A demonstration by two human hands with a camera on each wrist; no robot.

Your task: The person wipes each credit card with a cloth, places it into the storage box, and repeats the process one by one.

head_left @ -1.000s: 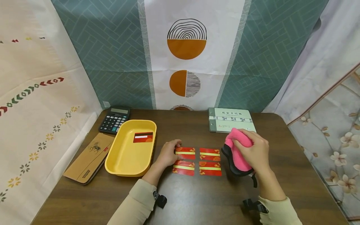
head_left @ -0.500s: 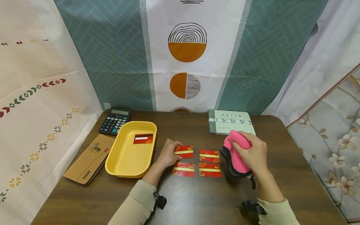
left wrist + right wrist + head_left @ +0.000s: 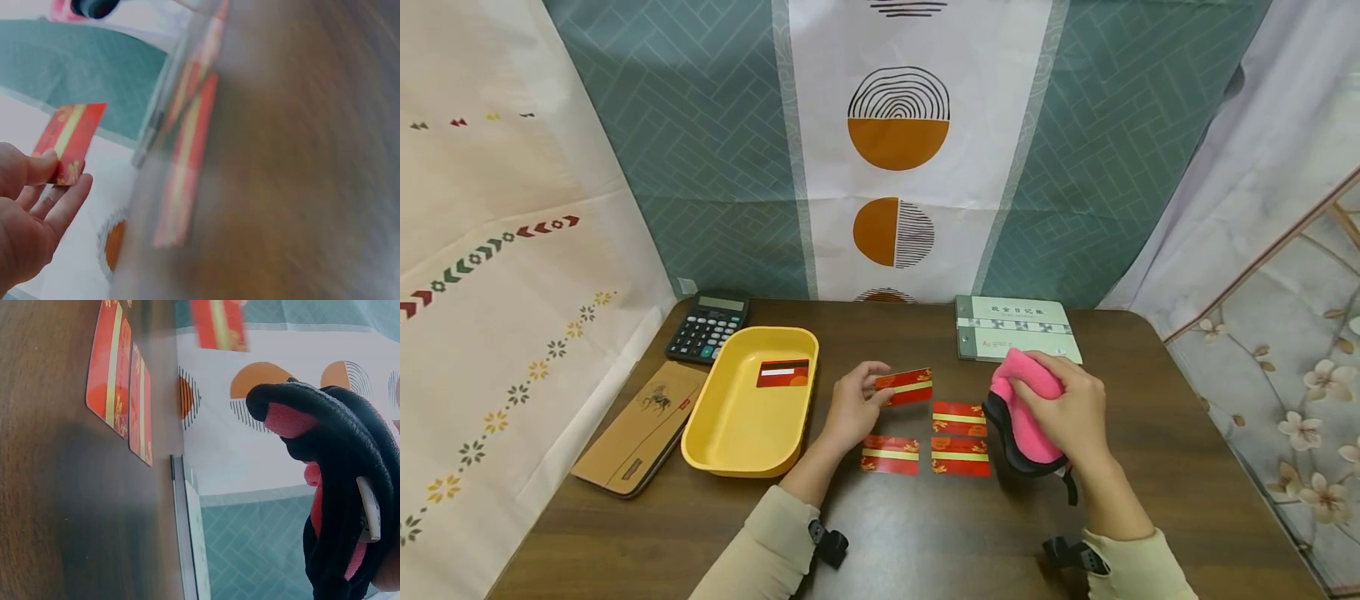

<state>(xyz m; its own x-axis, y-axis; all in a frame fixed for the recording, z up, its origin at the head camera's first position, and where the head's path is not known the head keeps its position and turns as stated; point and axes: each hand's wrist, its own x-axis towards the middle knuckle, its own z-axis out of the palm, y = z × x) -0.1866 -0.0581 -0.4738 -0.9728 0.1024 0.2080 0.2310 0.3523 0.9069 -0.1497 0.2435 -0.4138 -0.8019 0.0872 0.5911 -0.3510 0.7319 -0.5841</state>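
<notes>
Over the middle of the counter (image 3: pixel 895 542), I have the left hand (image 3: pixel 853 410) pinching a red card (image 3: pixel 906 387), thumb on its striped face and fingers behind. My left wrist view shows it raised and tilted, though the cards lying lower are blurred there.

Three more lie flat on the counter: one at left (image 3: pixel 890 455), plus a far right card (image 3: pixel 959 419) and a near right card (image 3: pixel 960 457), those two just beside each other.

Over on the right, I have the right hand (image 3: pixel 1078 412) clamped round a pink and black pouch (image 3: pixel 1033 417); its white tag (image 3: pixel 370 509) shows from the right wrist.

Beyond it lies a notebook (image 3: pixel 1011 323). Left of the left hand stands a yellow tray (image 3: pixel 737 425) with a striped card (image 3: pixel 784 373) in its far right part. A calculator (image 3: pixel 706 329) and a wallet (image 3: pixel 643 425) lie near the tray's left side.
</notes>
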